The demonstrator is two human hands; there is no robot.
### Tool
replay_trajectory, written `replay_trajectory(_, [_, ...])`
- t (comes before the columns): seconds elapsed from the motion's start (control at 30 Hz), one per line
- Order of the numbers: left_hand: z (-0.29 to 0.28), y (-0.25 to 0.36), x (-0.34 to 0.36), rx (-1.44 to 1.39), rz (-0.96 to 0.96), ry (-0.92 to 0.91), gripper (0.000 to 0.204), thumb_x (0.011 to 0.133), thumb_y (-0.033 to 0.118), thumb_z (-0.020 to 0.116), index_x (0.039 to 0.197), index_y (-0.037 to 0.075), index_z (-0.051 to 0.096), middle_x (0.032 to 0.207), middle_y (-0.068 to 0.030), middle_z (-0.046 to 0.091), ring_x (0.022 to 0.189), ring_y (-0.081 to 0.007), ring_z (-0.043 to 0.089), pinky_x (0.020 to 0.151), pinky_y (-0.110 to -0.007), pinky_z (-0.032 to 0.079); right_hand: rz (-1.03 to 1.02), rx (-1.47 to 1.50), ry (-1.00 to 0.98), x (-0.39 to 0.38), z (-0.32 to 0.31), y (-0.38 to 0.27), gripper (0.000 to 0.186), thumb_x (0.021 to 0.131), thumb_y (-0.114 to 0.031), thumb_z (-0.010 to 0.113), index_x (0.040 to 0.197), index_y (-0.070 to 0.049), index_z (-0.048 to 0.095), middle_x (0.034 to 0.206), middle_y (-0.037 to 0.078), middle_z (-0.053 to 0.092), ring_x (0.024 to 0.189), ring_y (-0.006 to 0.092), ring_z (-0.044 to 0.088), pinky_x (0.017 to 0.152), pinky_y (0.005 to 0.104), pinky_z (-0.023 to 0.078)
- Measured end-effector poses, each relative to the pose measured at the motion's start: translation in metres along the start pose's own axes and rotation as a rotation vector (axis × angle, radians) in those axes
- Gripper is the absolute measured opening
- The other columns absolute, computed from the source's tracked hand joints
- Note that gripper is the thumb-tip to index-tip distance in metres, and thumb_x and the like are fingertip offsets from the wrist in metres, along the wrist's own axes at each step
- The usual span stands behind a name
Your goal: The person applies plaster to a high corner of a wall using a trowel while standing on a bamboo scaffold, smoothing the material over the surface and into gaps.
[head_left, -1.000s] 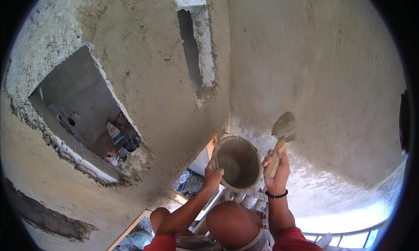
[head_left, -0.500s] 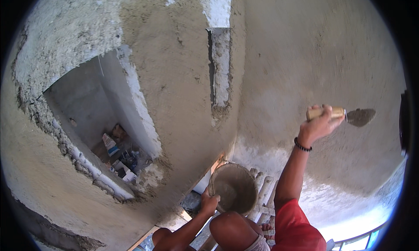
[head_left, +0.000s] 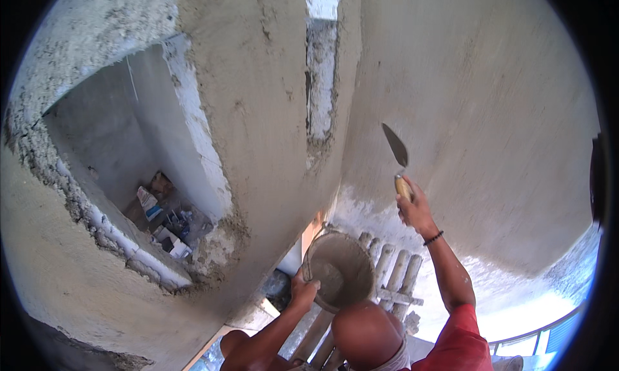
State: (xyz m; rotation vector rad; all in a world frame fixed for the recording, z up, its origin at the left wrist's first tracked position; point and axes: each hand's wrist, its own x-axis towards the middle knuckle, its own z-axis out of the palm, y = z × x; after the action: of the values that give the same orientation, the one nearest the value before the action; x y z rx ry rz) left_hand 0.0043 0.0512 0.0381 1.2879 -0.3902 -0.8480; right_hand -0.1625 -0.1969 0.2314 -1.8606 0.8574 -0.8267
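My right hand [head_left: 416,206] is closed around the wooden handle of a pointed trowel [head_left: 396,145]. Its metal blade points up and to the left, in front of the plastered wall [head_left: 477,132]; whether it touches the wall I cannot tell. Lower down, my left hand [head_left: 304,290] grips the rim of a mortar-stained bucket [head_left: 340,268] on its left side. The bucket is tilted so that its inside shows, with some grey mortar at the bottom. My bent knee is close below the bucket.
Round wooden poles [head_left: 400,274] form a platform beneath the bucket, with gaps between them. On the left wall is a rough-edged window opening [head_left: 116,119], with bags and clutter beyond it. A narrow vertical recess [head_left: 320,80] runs near the wall corner. A railing [head_left: 535,339] curves at lower right.
My right hand has moved left and down with the trowel, whose blade has swung from pointing right to pointing up-left. My left hand still holds the bucket. The view has shifted slightly.
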Motion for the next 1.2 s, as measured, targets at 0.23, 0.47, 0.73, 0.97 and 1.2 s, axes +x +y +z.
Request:
replay_trajectory(0.23, [0.002, -0.014, 0.010, 0.126, -0.060, 0.016, 0.054, 0.065, -0.009, 0.052, 0.118, 0.001, 0.053, 0.105, -0.0100, 0.063, 0.096, -0.0201, 0.060, 0.086, -0.031, 0.047, 0.160, -0.213, -0.349, -0.091, -0.036, 0.055, 0.044, 0.080, -0.009, 0.061, 0.123, -0.005, 0.054, 0.077, 0.009, 0.062, 0.060, 0.0178, 0.059, 0.055, 0.0301, 0.047])
replay_trajectory(0.47, [0.048, -0.021, 0.020, 0.344, 0.150, -0.063, 0.055, 0.065, -0.011, 0.049, 0.119, 0.000, 0.051, 0.110, -0.0102, 0.059, 0.101, -0.0192, 0.057, 0.090, -0.031, 0.044, -0.052, -0.953, -0.733, -0.090, -0.014, 0.071, 0.027, 0.082, -0.016, 0.056, 0.106, -0.007, 0.061, 0.083, 0.019, 0.066, 0.087, 0.0353, 0.065, 0.077, 0.0439, 0.052])
replay_trajectory(0.73, [0.118, -0.016, 0.031, 0.532, 0.338, -0.031, 0.061, 0.067, -0.007, 0.058, 0.127, -0.007, 0.045, 0.124, -0.0216, 0.052, 0.117, -0.0302, 0.050, 0.101, -0.036, 0.037, -0.177, -0.973, -0.773, -0.087, 0.008, 0.145, 0.024, 0.079, -0.012, 0.053, 0.097, -0.001, 0.063, 0.084, 0.019, 0.066, 0.082, 0.0349, 0.066, 0.069, 0.0428, 0.055])
replay_trajectory(0.97, [0.148, -0.034, 0.030, 0.578, 0.256, 0.040, 0.065, 0.067, -0.007, 0.058, 0.130, -0.008, 0.041, 0.130, -0.0242, 0.047, 0.124, -0.0325, 0.045, 0.106, -0.036, 0.033, -0.234, -0.762, -0.784, -0.047, -0.050, 0.141, 0.032, 0.081, -0.016, 0.052, 0.111, -0.006, 0.059, 0.081, 0.020, 0.065, 0.083, 0.0346, 0.065, 0.067, 0.0440, 0.054])
replay_trajectory(1.2, [0.178, -0.051, 0.031, 0.729, 0.291, 0.138, 0.068, 0.068, -0.004, 0.060, 0.133, -0.006, 0.039, 0.134, -0.0236, 0.044, 0.127, -0.0336, 0.042, 0.106, -0.037, 0.032, -0.295, -0.743, -0.649, -0.069, -0.031, 0.233, 0.021, 0.079, -0.011, 0.049, 0.092, 0.000, 0.061, 0.076, 0.016, 0.064, 0.074, 0.0311, 0.065, 0.062, 0.0419, 0.054])
